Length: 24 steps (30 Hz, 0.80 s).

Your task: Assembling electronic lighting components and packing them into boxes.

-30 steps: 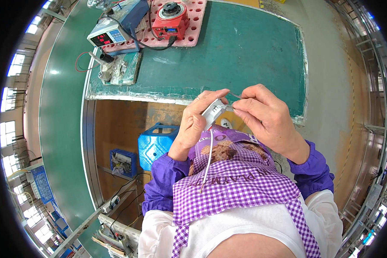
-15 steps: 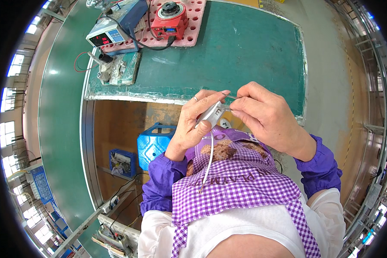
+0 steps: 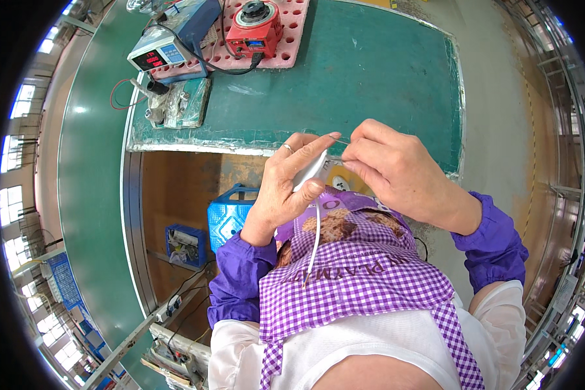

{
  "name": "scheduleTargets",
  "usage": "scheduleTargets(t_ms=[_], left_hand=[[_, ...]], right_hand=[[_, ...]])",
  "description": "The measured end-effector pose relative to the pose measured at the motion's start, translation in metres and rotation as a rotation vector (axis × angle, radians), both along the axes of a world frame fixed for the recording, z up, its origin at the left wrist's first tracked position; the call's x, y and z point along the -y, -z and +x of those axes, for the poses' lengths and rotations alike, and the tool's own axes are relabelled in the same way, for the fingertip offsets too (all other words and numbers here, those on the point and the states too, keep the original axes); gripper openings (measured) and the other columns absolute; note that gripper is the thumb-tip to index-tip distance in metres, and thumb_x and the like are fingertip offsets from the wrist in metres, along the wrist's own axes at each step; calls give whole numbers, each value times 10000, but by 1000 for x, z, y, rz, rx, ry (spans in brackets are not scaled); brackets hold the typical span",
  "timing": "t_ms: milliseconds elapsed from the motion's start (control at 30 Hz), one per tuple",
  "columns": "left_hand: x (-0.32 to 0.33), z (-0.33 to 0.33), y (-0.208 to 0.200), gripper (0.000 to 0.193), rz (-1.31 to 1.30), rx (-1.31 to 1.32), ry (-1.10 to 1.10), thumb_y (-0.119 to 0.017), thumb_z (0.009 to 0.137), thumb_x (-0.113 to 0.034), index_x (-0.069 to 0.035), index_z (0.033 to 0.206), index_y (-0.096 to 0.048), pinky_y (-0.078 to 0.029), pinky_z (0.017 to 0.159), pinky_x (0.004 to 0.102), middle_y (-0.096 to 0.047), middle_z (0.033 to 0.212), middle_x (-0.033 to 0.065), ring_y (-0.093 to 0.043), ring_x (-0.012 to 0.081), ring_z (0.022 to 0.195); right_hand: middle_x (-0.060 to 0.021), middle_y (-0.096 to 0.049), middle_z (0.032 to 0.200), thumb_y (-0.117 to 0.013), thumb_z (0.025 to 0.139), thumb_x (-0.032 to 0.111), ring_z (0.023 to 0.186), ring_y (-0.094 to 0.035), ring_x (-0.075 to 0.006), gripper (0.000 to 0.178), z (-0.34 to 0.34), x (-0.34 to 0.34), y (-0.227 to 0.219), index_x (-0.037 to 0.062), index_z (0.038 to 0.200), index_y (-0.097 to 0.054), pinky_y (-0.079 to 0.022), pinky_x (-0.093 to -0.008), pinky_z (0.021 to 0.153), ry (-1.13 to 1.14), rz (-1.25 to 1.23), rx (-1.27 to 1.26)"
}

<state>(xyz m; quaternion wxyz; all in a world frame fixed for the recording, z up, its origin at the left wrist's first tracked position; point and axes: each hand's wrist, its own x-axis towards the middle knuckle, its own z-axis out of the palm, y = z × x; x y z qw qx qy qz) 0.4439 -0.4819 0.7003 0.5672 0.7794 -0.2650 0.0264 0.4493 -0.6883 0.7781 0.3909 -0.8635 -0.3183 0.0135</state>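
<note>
Just past the near edge of the green-topped bench, my left hand (image 3: 278,182) is closed round a small white plastic piece (image 3: 312,171). From that piece a white cable (image 3: 316,244) hangs down over my checked purple apron, its end loose. My right hand (image 3: 396,162) faces it from the right with thumb and fingers pinched together. Between the two hands runs a thin dark wire-like strand (image 3: 340,140); its right end disappears into the right hand's pinch, and its left end meets my left index fingertip. The fingers hide much of the white piece.
A blue-and-white meter (image 3: 169,49) with a red display and a red dial unit (image 3: 257,32) stand on pink perforated foam (image 3: 294,39). A small fixture (image 3: 187,105) sits near the bench's (image 3: 357,71) left edge. Below are a blue stool (image 3: 229,218) and a blue basket (image 3: 185,246).
Both hands have shifted slightly left, and the right has risen a little. The white piece has tilted, so its marked face shows less. The meter's readout has changed.
</note>
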Motion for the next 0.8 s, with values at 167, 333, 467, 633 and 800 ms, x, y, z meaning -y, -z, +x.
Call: scheduleTargets(t_ms=[167, 333, 467, 633, 800], left_hand=[[-1, 1, -3, 740, 30, 30, -7, -506, 850, -664, -48, 1249, -601, -483, 741, 403, -590, 1017, 180, -600, 312, 887], [3, 4, -4, 762, 14, 45, -7, -478, 855, -692, -41, 1230, -608, -483, 738, 387, -595, 1022, 167, -602, 305, 892], [7, 2, -6, 776, -12, 35, -31, -474, 855, -699, -24, 1213, -609, -483, 745, 380, -607, 1006, 164, -606, 292, 903], [-6, 5, -8, 823, -41, -216, 50, -455, 839, -736, 3, 1158, -627, -472, 730, 342, -622, 942, 137, -611, 240, 863], [-1, 2, -9, 847, -48, -223, 30, -444, 829, -757, 8, 1140, -633, -465, 717, 325, -621, 933, 131, -603, 218, 829]], right_hand=[[-141, -541, 854, -636, 824, 50, 717, -604, -322, 89, 8, 4, 2, -20, 857, -593, -498, -401, 632, -18, 43, -57], [-137, -548, 853, -631, 819, 39, 734, -604, -322, 77, 20, 10, -8, -14, 856, -591, -492, -404, 635, -88, 21, -313], [-135, -551, 836, -620, 817, 28, 730, -602, -325, 65, 7, 10, 3, -7, 854, -581, -489, -402, 630, -49, 88, -96], [-144, -547, 829, -609, 828, 34, 739, -595, -337, 61, 13, 21, -13, -8, 842, -568, -487, -398, 640, 17, 85, -65], [-145, -553, 840, -613, 835, 55, 744, -590, -339, 78, 6, 19, 6, -10, 829, -570, -482, -402, 655, -30, 155, -210]])
